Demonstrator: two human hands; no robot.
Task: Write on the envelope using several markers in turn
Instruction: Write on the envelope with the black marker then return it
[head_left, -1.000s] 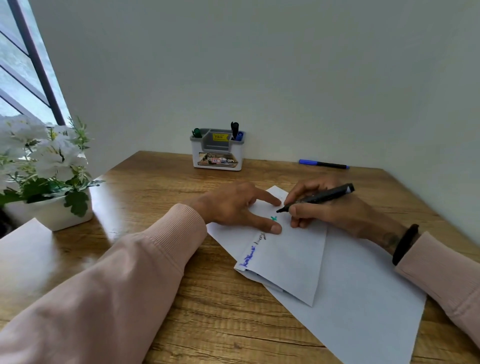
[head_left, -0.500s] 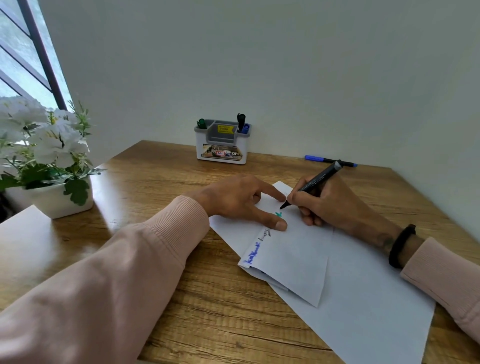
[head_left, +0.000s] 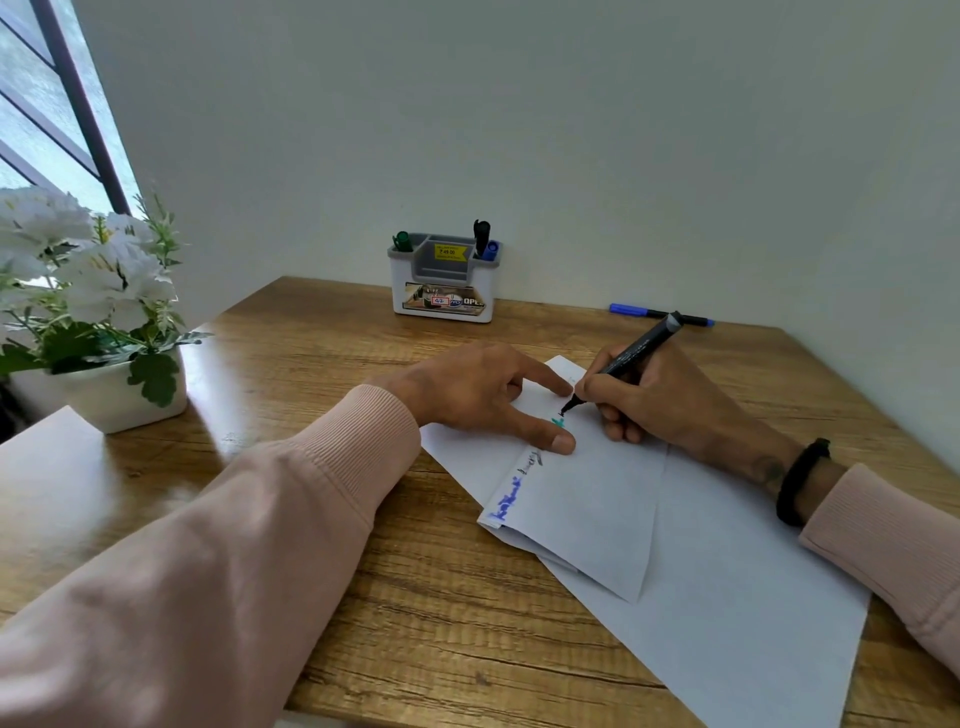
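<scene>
Right hand (head_left: 660, 400) grips one marker (head_left: 631, 358); three more stand in holder (head_left: 441, 291).

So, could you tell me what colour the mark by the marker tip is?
Green mark, on the envelope below the marker tip; head view.

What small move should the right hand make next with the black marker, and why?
Probably draw the next stroke just beyond the green mark. The right hand grips the black marker with its tip at the white paper envelope, and the left hand presses the envelope flat.
</scene>
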